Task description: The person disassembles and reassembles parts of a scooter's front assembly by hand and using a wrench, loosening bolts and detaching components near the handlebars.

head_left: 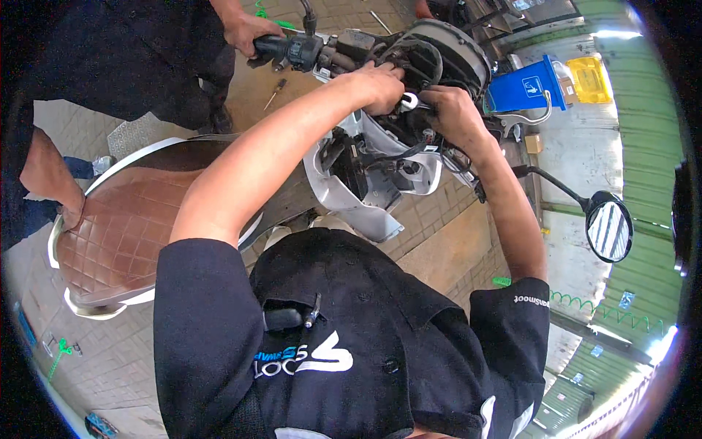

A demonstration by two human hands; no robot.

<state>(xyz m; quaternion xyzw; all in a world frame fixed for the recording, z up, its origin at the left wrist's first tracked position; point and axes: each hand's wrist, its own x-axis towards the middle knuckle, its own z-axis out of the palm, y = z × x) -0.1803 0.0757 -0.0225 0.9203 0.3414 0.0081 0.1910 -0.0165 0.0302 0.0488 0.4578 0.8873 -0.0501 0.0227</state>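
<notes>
My left hand point(376, 89) reaches into the opened front end of a scooter, just behind the handlebar. Its fingers curl down among dark parts and cables, and what they grip is hidden. Across from it, my right hand point(458, 117) has thumb and fingers pinched together. A small white piece point(409, 102) shows between the two hands; which hand holds it I cannot tell. Below them, the grey front panel point(376, 219) of the scooter hangs exposed, with black cables point(417, 150) running over it. The round front housing point(453, 55) lies beyond my fingers.
Another person's hand point(248, 33) holds the left handlebar grip point(270, 48); that person's other hand point(73, 208) rests by the brown quilted seat point(131, 227). A mirror point(609, 228) sticks out at right. Blue bin point(521, 84) and yellow bin point(589, 80) stand beyond. A screwdriver point(276, 93) lies at left.
</notes>
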